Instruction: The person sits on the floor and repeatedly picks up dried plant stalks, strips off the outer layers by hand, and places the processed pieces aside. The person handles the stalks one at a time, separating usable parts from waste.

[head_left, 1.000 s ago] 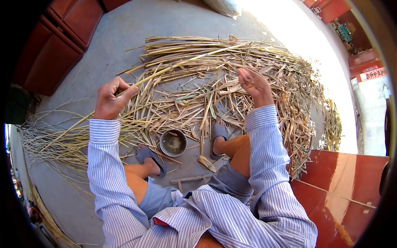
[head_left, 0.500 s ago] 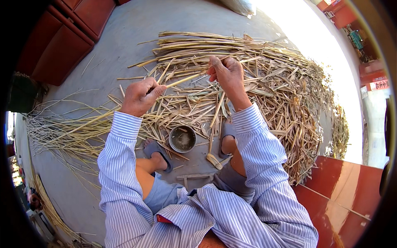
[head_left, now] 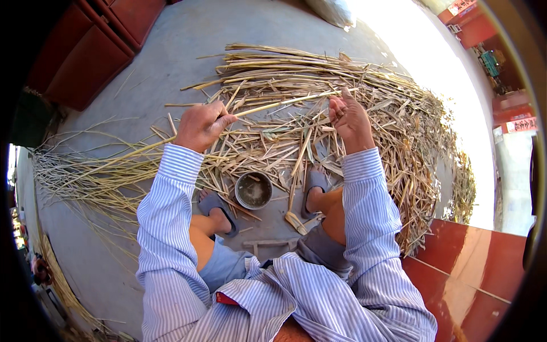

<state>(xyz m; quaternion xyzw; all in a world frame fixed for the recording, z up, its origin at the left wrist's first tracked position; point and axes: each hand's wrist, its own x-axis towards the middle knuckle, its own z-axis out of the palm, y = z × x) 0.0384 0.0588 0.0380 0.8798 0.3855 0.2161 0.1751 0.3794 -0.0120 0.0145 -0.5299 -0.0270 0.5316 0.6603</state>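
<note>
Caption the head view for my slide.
Left hand grips a slender yellowish stalk, right hand near one end, with dry leaf litter and a round bowl on the floor.

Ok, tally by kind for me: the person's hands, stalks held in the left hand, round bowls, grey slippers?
Hands, left hand and right hand: 2
Held stalk: 1
Round bowl: 1
Grey slippers: 2
Total: 6

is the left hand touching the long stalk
Touching: the head view shows the left hand closed around the long stalk, which emerges on both sides.
</note>
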